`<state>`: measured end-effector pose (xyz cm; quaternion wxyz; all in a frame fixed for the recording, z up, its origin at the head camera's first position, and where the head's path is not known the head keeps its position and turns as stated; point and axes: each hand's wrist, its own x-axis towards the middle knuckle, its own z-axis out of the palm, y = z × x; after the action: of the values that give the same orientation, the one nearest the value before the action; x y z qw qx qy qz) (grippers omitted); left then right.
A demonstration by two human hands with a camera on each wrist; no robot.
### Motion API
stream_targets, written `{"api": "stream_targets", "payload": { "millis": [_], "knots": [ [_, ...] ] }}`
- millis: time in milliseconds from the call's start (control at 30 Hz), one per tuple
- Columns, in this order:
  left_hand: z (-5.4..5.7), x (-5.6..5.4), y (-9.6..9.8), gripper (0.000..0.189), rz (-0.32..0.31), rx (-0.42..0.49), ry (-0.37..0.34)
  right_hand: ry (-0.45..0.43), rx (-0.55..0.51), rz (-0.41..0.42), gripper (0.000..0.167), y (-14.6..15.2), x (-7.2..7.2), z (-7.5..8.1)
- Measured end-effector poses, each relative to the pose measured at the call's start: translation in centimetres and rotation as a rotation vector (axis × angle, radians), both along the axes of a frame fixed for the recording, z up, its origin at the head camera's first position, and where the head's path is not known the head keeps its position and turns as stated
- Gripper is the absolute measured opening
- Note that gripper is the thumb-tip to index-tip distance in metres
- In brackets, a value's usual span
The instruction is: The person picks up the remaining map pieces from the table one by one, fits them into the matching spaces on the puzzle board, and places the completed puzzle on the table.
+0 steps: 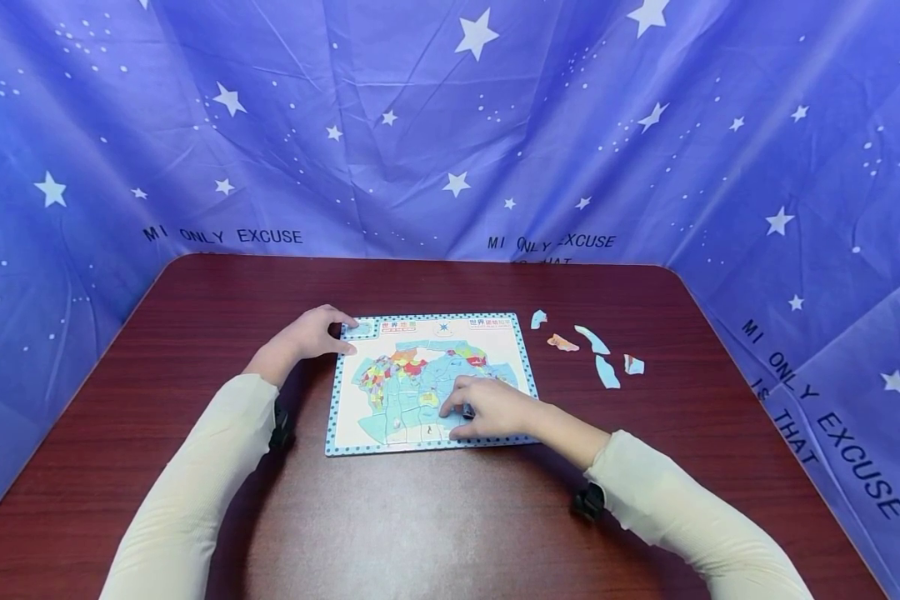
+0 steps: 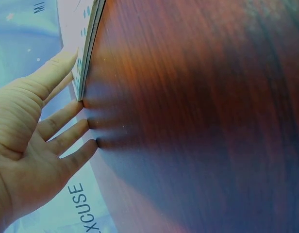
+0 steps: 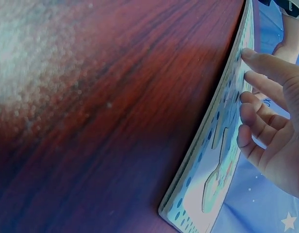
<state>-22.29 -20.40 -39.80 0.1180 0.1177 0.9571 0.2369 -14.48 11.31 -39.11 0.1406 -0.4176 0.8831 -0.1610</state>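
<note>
hands [image 1: 307, 333] [image 1: 495, 408] on map board [image 1: 347, 408]; loose pieces [image 1: 607, 372] just beyond right edge

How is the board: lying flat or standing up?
Lying flat. The head view shows the board resting on the table, printed side facing up.

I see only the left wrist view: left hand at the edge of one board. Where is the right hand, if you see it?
Observer: In the head view, the right hand is over the lower right part of the puzzle board.
Operator: Thank you. Are some pieces lying outside the board?
Observer: Yes, five loose pieces lie on the table, right of it.
Operator: Is any of them orange?
Observer: One is mostly orange.
</note>
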Motion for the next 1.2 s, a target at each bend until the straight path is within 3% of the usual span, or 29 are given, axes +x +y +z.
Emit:
{"api": "stream_targets", "payload": {
  "millis": [500, 800, 1200],
  "knots": [
    [0.2, 0.2, -0.1, 0.050, 0.008, 0.002, -0.021, -0.017, -0.004, -0.016, 0.024, 0.3, -0.2, 0.6],
    [0.1, 0.2, -0.1, 0.050, 0.003, 0.002, -0.026, 0.022, -0.053, -0.048, 0.025, 1.7, -1.3, 1.3],
    [0.2, 0.2, 0.0, 0.050, 0.011, 0.007, -0.035, -0.020, -0.128, -0.226, 0.026, 5.3, -3.3, 2.8]
  ]
}}
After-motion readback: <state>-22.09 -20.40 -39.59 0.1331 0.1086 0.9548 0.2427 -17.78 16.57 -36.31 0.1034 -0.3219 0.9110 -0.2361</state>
